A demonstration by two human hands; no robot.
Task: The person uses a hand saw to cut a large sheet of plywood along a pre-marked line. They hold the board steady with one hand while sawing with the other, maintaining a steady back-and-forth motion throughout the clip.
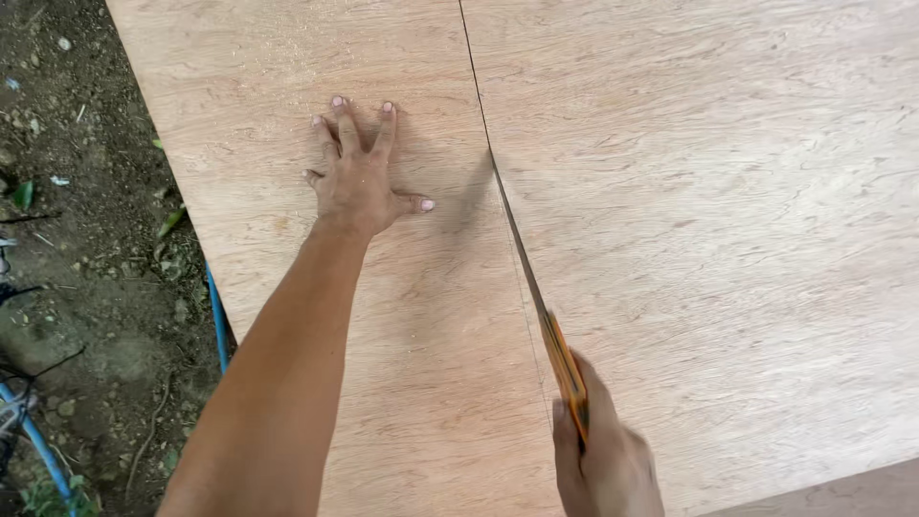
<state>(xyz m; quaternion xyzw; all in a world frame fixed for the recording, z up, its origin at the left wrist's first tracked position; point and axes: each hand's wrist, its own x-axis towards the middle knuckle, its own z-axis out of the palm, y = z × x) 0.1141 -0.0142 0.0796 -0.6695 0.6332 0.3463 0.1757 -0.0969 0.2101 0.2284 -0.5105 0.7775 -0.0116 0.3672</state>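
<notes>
We list first the plywood sheet (689, 239), pale reddish-brown with wavy grain, which fills most of the view and runs out of frame at the top and right; its left edge slants down from the upper left, and a near edge shows at the lower right corner, with a darker surface below it. A thin cut line (476, 86) runs from the top of the sheet downward, splitting it into a left part and a wider right part, and a faint pencil line carries on below the blade toward us. Open board lies broad and bare to the right of the cut; to the left the strip is narrower, ending at the slanted edge. Next, the ground (86, 239): dark soil with pebbles, scraps of leaf and twigs, left of the sheet. A blue pipe (218, 316) shows just under the left edge, another lower left. Then the saw (536, 297), its thin blade standing in the cut, orange handle nearest us. Our right hand (603, 460) is closed around that handle. Our left hand (359, 177) lies flat, fingers spread, pressed on the left part, near the cut but apart from the blade.
</notes>
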